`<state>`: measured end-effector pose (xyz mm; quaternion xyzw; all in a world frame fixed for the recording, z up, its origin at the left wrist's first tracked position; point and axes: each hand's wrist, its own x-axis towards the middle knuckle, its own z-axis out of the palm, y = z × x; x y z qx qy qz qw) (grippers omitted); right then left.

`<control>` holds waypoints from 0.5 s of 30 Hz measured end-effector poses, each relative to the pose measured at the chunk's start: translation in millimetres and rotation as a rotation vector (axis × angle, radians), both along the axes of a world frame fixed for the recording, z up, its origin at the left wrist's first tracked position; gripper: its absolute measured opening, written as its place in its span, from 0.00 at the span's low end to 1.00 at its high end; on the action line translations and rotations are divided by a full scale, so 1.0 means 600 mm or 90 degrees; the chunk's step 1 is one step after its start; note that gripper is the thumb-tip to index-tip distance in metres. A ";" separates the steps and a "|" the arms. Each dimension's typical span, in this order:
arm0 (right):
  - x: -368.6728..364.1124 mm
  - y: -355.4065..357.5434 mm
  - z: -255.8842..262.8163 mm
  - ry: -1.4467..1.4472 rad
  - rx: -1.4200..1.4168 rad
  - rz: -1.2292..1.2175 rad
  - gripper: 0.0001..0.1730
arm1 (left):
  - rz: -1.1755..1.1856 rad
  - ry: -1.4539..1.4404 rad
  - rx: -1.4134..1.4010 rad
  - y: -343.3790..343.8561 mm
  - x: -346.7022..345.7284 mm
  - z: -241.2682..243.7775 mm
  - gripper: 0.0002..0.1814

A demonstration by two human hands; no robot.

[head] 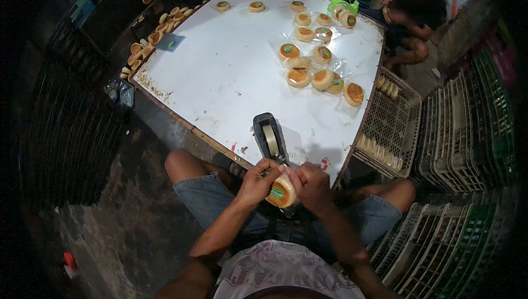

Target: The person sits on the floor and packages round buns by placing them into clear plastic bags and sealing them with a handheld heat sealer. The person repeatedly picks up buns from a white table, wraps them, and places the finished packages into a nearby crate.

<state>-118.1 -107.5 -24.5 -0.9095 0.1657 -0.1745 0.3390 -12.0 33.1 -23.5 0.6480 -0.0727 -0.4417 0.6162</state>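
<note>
Between my hands hangs a round bread (282, 193) with a browned face and a green label, in a clear plastic bag. My left hand (260, 181) pinches the top of the bag from one side. From the other side, the fingers of my right hand (310, 184) grip the same plastic edge, close to the left fingertips. Just beyond them a black tape dispenser (269, 136) stands on the white table (206, 80), its roll of tape facing up. Several bagged round breads (298, 77) lie on the table's right half, some overlapping.
Loose unbagged breads (154, 38) are heaped along the far left edge. A clear bag with a green label (169, 43) lies near them. A green plastic holder (343, 5) stands at the far right. A crate (392, 121) and stacked crates (449, 130) flank the table; another person (412, 14) sits beyond.
</note>
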 end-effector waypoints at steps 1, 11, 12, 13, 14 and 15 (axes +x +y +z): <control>-0.002 0.017 -0.013 -0.036 0.167 -0.008 0.14 | 0.035 -0.165 -0.007 -0.004 -0.007 -0.002 0.07; -0.017 0.082 -0.067 -0.116 0.662 -0.014 0.29 | 0.251 0.091 -0.228 0.005 -0.071 -0.003 0.22; 0.004 0.078 -0.037 -0.129 0.591 -0.014 0.25 | 0.265 0.249 -0.282 0.023 -0.068 -0.031 0.27; 0.020 0.058 -0.050 -0.117 0.515 -0.047 0.22 | 0.258 0.285 -0.291 0.028 -0.059 -0.031 0.26; 0.036 0.030 -0.086 -0.104 0.439 -0.080 0.21 | 0.252 0.320 -0.300 0.032 -0.049 -0.029 0.25; 0.052 0.013 -0.118 -0.092 0.368 -0.116 0.20 | 0.242 0.355 -0.304 0.036 -0.040 -0.026 0.24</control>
